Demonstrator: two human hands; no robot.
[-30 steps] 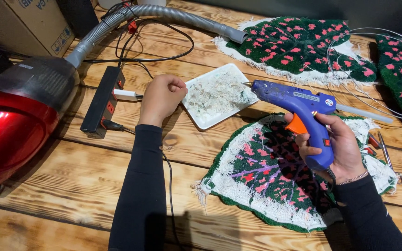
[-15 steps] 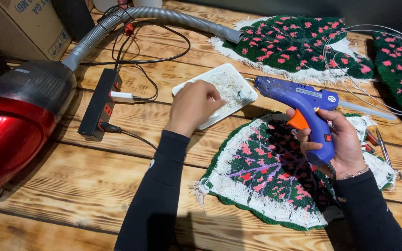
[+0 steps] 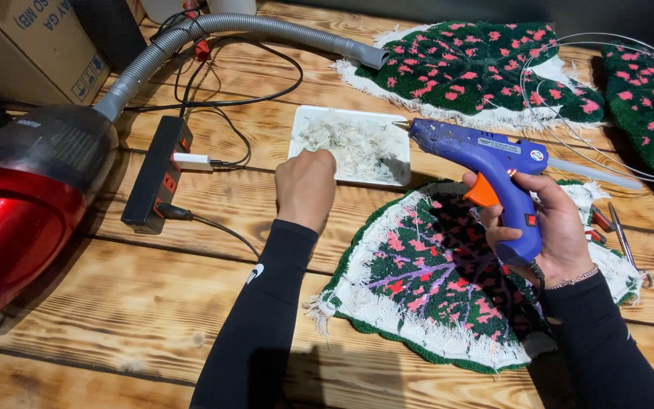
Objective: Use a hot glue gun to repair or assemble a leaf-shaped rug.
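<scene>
While right hand (image 3: 550, 227) grips blue glue gun (image 3: 493, 174) upright, nozzle aimed left w/ finger near orange trigger, hovering over leaf-shaped tufted rug (image 3: 448, 288) on wooden table (image 3: 138, 303), left hand (image 3: 306, 185), fingers curled, reaching into white tray (image 3: 351, 144) of pale fibre scraps, prob. to pinch some.

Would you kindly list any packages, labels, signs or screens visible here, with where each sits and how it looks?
Cardboard box: top left corner, behind the red vacuum cleaner; brown, rectangular, dark print on its side.
Label on the glue gun: small pale strip on the blue barrel, held in the right hand.
Round sticker: pale, on the same barrel, rear end.
No signs or screens in view.
</scene>
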